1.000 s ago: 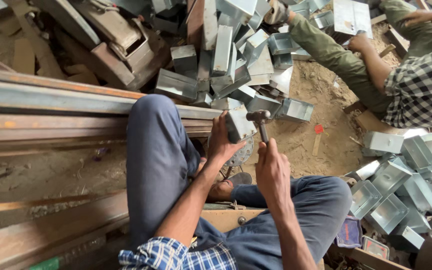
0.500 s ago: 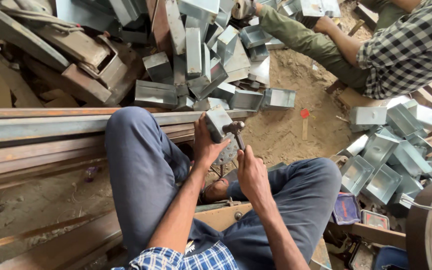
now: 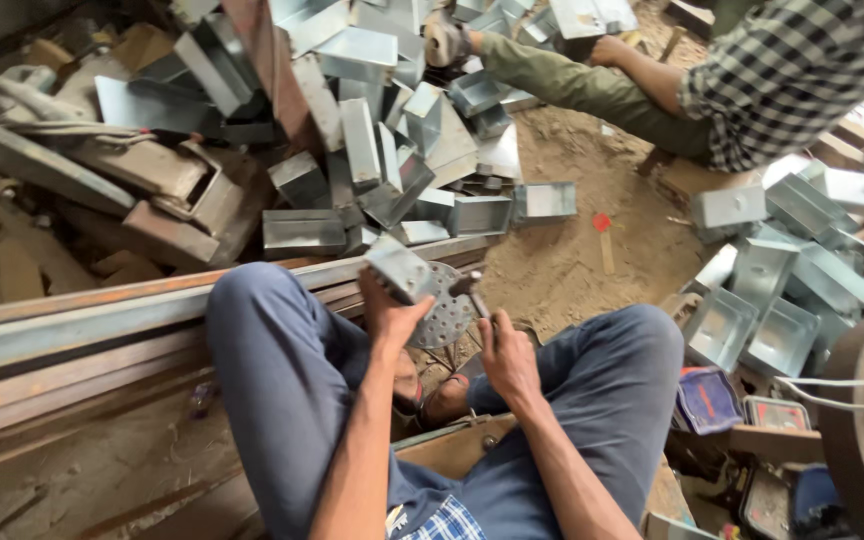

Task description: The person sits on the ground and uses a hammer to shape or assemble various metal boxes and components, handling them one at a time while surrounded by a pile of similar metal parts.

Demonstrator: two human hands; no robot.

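Your left hand (image 3: pixel 387 318) clamps a small grey sheet-metal box (image 3: pixel 399 268), thumb and fingers wrapped round its lower end, holding it against a perforated round metal plate (image 3: pixel 444 312) between your knees. Your right hand (image 3: pixel 508 355) is closed round the handle of a small hammer (image 3: pixel 471 290), its head just beside the box.

Progress, as a judgement: this box is mid-working. A large heap of like boxes (image 3: pixel 382 140) lies beyond the rusty steel rails (image 3: pixel 102 320); another stack of open boxes (image 3: pixel 782 280) sits to your right. Which pile is finished I cannot tell.

Packages and marks: a flat blue-purple rectangular pack (image 3: pixel 707 398) lies by your right knee, a reddish-edged tin (image 3: pixel 777 412) beside it. A small red tag on a stick (image 3: pixel 603 226) lies on the sandy floor. A second person in a checked shirt (image 3: pixel 802 70) sits far right.
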